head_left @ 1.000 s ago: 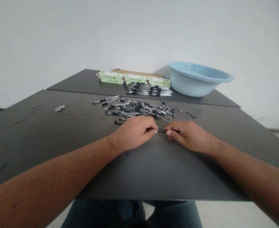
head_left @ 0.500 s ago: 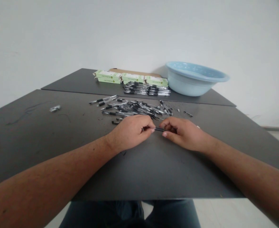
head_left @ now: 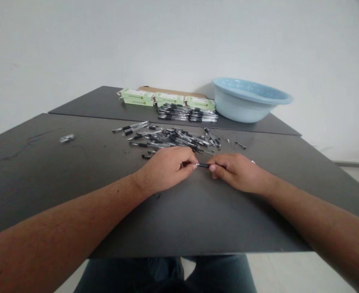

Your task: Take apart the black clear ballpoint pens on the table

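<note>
Against a white wall (head_left: pixel 106 49), the dark worktop (head_left: pixel 179 219) carries a pale blue basin (head_left: pixel 243 109), its floor hidden, and stacked pale-green boxes (head_left: pixel 138 96), contents unseen, print too small to read. Nearer lie loose gel pens (head_left: pixel 179 139). Before them, left hand (head_left: pixel 170 167) and right hand (head_left: pixel 236 171) both pinch one black-gripped pen (head_left: pixel 203 165); half a second ago the right's fingers were parted.

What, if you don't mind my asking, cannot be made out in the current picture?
All in the head view:
- Held pen: both ends, covered by the left hand and right hand.
- Loose pens: exact count, because they overlap.
- Blue basin: its floor, hidden by the near wall.
- Green boxes: printing, too small and blurred.
- Forearms: cut off by the picture's edges.
</note>
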`<action>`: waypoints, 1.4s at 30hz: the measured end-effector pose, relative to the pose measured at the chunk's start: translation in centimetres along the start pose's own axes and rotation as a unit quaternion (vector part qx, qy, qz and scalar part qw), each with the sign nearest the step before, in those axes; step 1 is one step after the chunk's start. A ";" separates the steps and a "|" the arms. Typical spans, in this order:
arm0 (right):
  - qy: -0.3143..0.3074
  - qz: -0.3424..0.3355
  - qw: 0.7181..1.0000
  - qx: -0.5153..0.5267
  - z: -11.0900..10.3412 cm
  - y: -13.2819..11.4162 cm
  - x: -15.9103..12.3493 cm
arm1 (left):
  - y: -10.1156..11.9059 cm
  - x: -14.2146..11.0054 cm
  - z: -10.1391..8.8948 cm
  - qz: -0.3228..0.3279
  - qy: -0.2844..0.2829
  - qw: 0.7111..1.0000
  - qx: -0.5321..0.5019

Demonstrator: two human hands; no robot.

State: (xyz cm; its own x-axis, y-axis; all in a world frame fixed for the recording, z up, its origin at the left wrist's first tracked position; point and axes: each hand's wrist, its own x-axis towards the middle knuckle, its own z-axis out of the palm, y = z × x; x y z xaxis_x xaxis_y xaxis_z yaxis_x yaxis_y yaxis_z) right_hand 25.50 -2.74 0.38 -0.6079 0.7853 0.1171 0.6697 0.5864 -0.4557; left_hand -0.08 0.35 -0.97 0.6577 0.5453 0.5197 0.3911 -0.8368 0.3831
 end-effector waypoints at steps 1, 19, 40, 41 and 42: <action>0.006 0.005 1.000 0.006 0.0 0.0 0.0 | 0.0 0.0 0.0 0.000 0.001 1.000 0.000; 0.007 0.000 1.000 0.024 0.2 0.2 0.2 | -0.4 0.0 0.1 0.003 0.002 1.000 0.001; 0.037 0.034 0.998 0.037 0.2 0.1 0.1 | -0.3 0.1 0.1 0.000 -0.003 1.000 0.003; 0.028 0.028 0.999 0.033 0.2 0.2 0.2 | -0.3 0.0 0.0 0.000 -0.006 1.000 0.004; 0.014 0.017 0.999 0.030 0.1 0.2 0.2 | -0.4 0.0 0.0 0.001 -0.008 1.000 0.004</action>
State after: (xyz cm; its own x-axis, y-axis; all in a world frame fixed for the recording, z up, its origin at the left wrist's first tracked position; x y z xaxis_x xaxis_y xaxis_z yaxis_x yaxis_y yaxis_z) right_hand 25.50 -2.50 0.16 -0.5725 0.8102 0.1261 0.6618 0.5474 -0.5122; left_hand -0.18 0.67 -1.12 0.6684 0.5430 0.5083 0.3951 -0.8382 0.3758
